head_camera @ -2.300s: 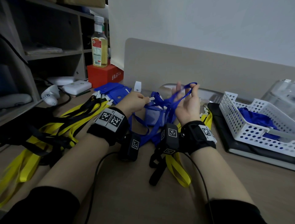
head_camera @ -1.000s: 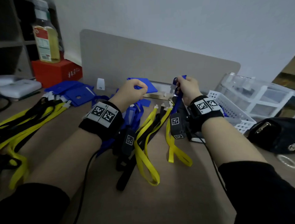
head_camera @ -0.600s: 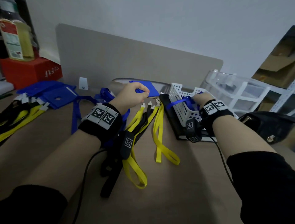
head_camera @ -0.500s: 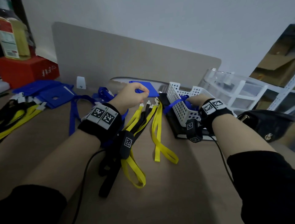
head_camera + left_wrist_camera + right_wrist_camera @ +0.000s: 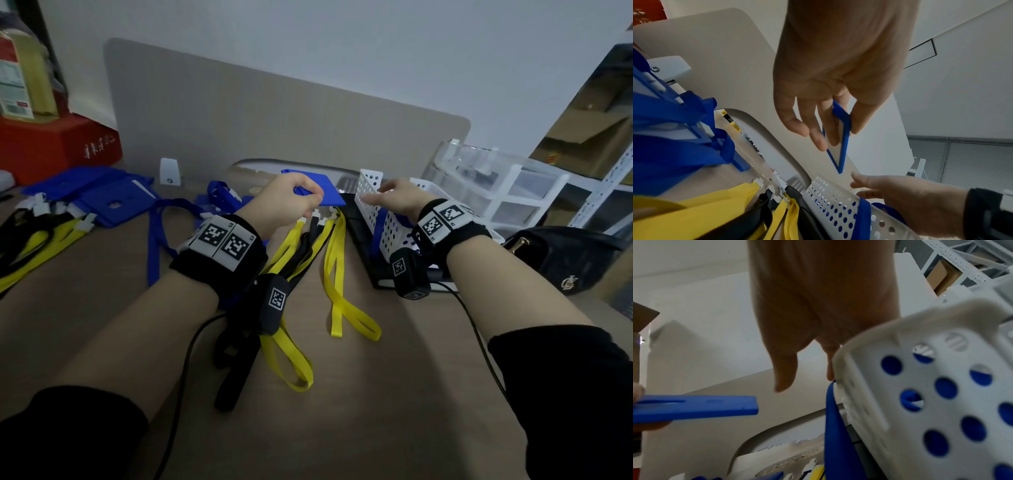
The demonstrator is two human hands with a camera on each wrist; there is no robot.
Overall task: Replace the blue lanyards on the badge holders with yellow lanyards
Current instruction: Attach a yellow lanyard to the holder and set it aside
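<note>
My left hand [image 5: 297,198] pinches a flat blue badge holder [image 5: 327,193] above the desk; its edge shows between thumb and fingers [image 5: 840,128]. My right hand [image 5: 397,197] hovers open over the near corner of the white perforated basket [image 5: 383,222], holding nothing. A blue lanyard [image 5: 378,233] hangs over the basket's side [image 5: 838,426], and more blue shows inside through the holes. Several yellow and black lanyards [image 5: 334,274] lie on the desk below my left hand. More blue lanyards [image 5: 157,233] lie to the left.
A pile of blue badge holders [image 5: 102,195] and more yellow lanyards [image 5: 30,246] sit at far left. The basket stands on a dark notebook [image 5: 363,240]. Clear plastic drawers [image 5: 496,185] and a black bag [image 5: 565,257] are at right. A beige divider [image 5: 274,120] closes the back.
The right hand carried the blue lanyard to the basket, let it go, and now hovers open. The left hand kept holding the badge holder in place.
</note>
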